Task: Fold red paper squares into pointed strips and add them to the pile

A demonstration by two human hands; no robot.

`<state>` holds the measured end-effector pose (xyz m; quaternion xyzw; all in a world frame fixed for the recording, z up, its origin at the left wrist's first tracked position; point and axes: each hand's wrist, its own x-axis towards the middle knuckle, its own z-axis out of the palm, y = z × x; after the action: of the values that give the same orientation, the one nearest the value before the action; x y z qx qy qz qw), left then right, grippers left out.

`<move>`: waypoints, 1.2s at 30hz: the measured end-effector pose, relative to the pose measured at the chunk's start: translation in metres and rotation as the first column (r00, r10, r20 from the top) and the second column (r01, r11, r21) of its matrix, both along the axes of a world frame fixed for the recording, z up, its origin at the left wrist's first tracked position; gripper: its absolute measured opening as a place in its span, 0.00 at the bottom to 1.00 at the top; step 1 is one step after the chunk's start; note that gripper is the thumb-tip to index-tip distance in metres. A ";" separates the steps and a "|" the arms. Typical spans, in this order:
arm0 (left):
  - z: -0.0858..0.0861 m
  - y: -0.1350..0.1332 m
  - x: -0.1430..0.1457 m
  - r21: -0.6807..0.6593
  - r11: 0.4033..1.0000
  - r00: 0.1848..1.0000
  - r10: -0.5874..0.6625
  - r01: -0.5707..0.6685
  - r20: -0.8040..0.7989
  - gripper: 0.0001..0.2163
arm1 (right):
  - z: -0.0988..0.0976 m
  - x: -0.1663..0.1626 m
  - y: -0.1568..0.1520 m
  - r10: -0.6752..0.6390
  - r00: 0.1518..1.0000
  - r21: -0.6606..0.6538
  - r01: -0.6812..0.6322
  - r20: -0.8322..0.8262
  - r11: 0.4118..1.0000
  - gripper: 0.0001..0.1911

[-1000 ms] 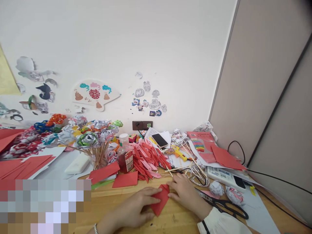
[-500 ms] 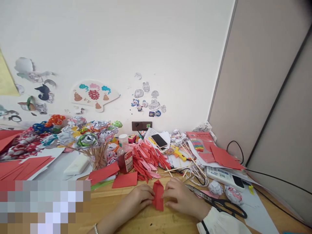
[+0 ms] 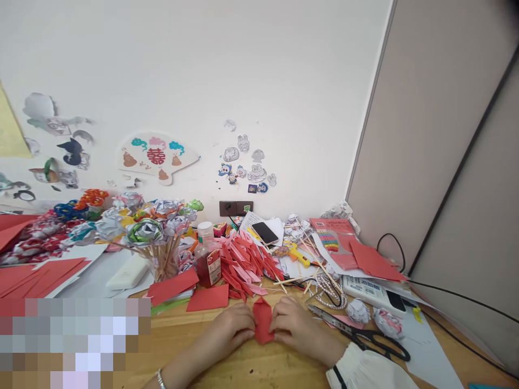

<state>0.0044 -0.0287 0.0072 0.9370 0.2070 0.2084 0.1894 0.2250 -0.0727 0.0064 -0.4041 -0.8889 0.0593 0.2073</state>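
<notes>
Being pinched from both sides: folded red paper [image 3: 263, 322] over the wooden table [image 3: 227, 373].
Its left edge is gripped by the left hand [image 3: 234, 326], its right edge by the right hand [image 3: 292, 327], near which scissors [image 3: 359, 334] are laid.

From here I see one cam, on the person's head, facing fwd & tipped down: bench [image 3: 284, 373] close along the btm, left hand [image 3: 234, 327] & right hand [image 3: 294, 327] low nr ctr, wall [image 3: 259, 65] behind up top, grey panel [image 3: 438, 119] on the R side.
</notes>
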 end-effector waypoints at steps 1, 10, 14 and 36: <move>0.000 0.000 0.000 -0.012 1.000 1.000 -0.005 0.005 0.004 0.11 | -0.002 0.000 0.001 0.002 1.000 0.005 -0.002 0.000 1.000 0.05; 0.003 -0.004 0.002 -0.048 0.999 1.000 0.003 -0.004 -0.029 0.08 | -0.008 0.004 0.005 0.091 0.992 -0.014 -0.092 -0.090 0.996 0.07; 0.002 -0.003 0.002 -0.063 0.998 1.000 0.002 -0.003 -0.018 0.08 | -0.010 0.005 0.008 0.103 0.984 -0.073 -0.114 -0.148 0.991 0.04; -0.018 -0.007 0.026 -0.064 0.925 0.926 0.377 -0.374 0.030 0.05 | -0.021 -0.021 0.013 -0.320 0.929 -0.203 0.282 -0.186 0.938 0.05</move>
<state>0.0299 -0.0354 -0.0111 0.8696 0.3844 0.2543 0.1771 0.2043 -0.0595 -0.0144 -0.5434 -0.7799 0.1472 0.2736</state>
